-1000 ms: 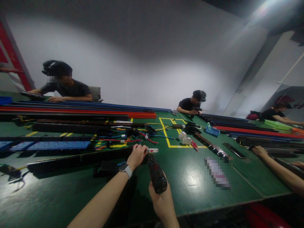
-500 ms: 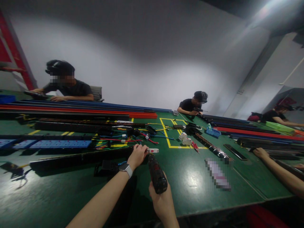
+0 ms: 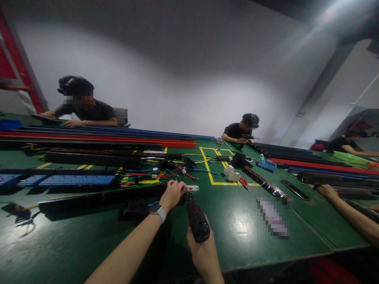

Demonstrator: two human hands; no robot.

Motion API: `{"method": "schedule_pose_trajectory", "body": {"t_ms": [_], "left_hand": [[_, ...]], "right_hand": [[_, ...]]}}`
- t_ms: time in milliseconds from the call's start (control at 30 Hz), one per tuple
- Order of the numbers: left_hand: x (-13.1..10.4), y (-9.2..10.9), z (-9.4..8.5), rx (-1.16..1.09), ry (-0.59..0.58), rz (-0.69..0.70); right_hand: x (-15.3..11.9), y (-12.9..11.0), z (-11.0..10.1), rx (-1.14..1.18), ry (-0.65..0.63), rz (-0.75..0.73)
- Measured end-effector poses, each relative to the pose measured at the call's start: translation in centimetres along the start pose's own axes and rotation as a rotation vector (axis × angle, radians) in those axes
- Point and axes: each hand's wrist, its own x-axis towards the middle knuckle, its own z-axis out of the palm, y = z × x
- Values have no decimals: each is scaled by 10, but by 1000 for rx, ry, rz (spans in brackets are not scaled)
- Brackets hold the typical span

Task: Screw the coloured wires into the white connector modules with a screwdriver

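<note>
My left hand [image 3: 174,194], wearing a watch, is closed with its fingertips at the left end of a small white circuit breaker [image 3: 192,188] with a red patch. Wrapped in my right hand [image 3: 203,250] is a black cordless screwdriver [image 3: 197,221], pointing away from me. Its tip meets the near side of the breaker; the exact contact is too small to make out. A long black strip housing [image 3: 103,200] lies to the left, its right end by my left hand. Just left of my wrist rests a black part [image 3: 134,210] in shadow.
Loose coloured wires [image 3: 168,172], blue socket strips [image 3: 77,180] and red rails [image 3: 177,144] lie on the green table [image 3: 237,252]. White breakers [image 3: 231,173] with red leads sit right of centre. A co-worker's hand [image 3: 327,192] is at right; other people sit across.
Both hands, the screwdriver and the breaker keep nearly the same place. The whole view has shifted very slightly; nothing was taken up or let go.
</note>
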Motion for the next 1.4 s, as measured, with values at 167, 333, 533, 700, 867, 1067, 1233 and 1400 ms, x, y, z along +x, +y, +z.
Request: {"method": "schedule_pose_trajectory", "body": {"t_ms": [167,333,533,700,867,1067,1233,1400], "left_hand": [[0,0,0,8,-9,-17],[0,0,0,10,-16,-23],[0,0,1,2,-19,-28],[0,0,1,14,-20,-26],[0,0,1,24,-22,-23],[0,0,0,-2,-23,-33],[0,-1,0,0,-10,-27],[0,-3,3,-28,-5,-24]], "right_hand": [[1,-4,1,-50,6,-35],[1,-4,0,-56,-3,-31],[0,0,1,-33,-2,0],[1,-2,2,-58,7,-18],[2,-4,0,-60,-9,-5],[2,-4,-1,-59,-9,-13],[2,-1,1,-22,6,-19],[0,-6,1,-59,8,-13]]}}
